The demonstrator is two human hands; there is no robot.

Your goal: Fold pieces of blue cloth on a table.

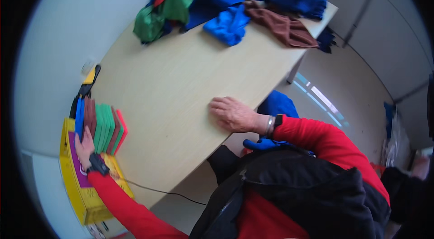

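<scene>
The left hand [84,147] presses open-palmed against the folded cloths [103,127] standing upright in the yellow box [74,185] at the desk [190,81] edge — seemingly keeping them from toppling — while the right hand [233,114] rests flat and empty on the desk, likely for support.

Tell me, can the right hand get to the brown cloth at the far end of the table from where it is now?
Probably yes, with a long stretch. The right hand lies flat on the table, and only bare tabletop lies between it and the brown cloth. Nothing blocks the way, but the cloth sits far off, so leaning forward may be needed.
</scene>
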